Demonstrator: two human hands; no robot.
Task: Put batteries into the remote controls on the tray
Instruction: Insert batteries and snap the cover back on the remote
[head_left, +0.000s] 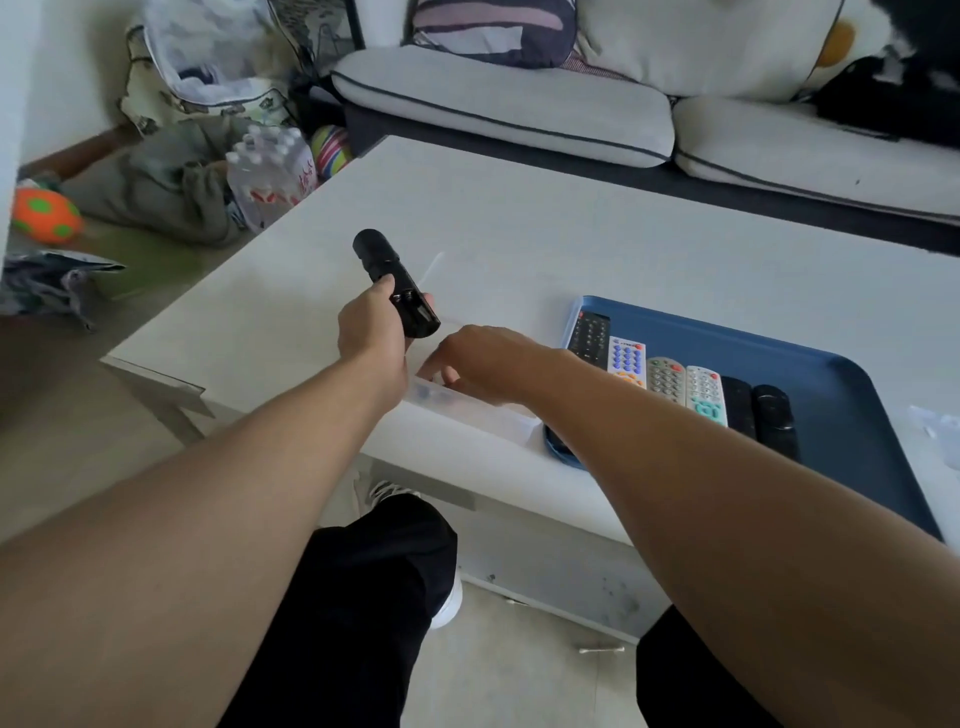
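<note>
Left hand (371, 332) grips a black plastic remote (396, 283), compartment open; right hand (480, 366), fingers curled, reaches into a clear plastic box (467, 410) at the table's near edge, seemingly for batteries.

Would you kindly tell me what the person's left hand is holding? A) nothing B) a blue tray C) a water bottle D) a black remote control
D: the left hand grips a black remote control above the white table, its back facing up with the battery bay open.
</note>
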